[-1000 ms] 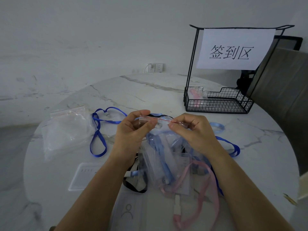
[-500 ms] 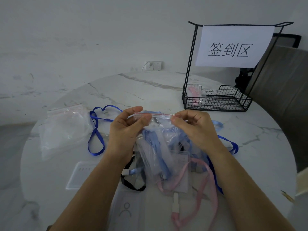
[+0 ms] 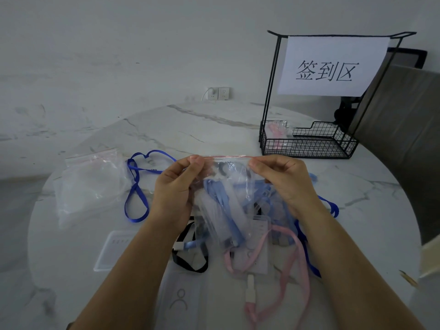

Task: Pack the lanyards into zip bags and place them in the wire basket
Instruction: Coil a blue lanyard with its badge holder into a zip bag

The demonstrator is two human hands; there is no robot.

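You've got your left hand (image 3: 175, 186) and right hand (image 3: 284, 181) pinching the zip bag (image 3: 226, 186) by its top corners, light-blue lanyard (image 3: 222, 206) inside, probably stretching the seal taut to close it, wire basket (image 3: 309, 148) waiting far right.

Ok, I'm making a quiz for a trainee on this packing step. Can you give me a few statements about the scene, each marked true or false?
1. The left hand and the right hand both pinch the top edge of the zip bag. True.
2. The bag in the hands holds a pink lanyard. False: it holds a light blue lanyard.
3. The wire basket has nothing in it. False: a packed bag with something pink inside lies at its left end.
4. A dark blue lanyard lies on the table, left of the left hand. True.
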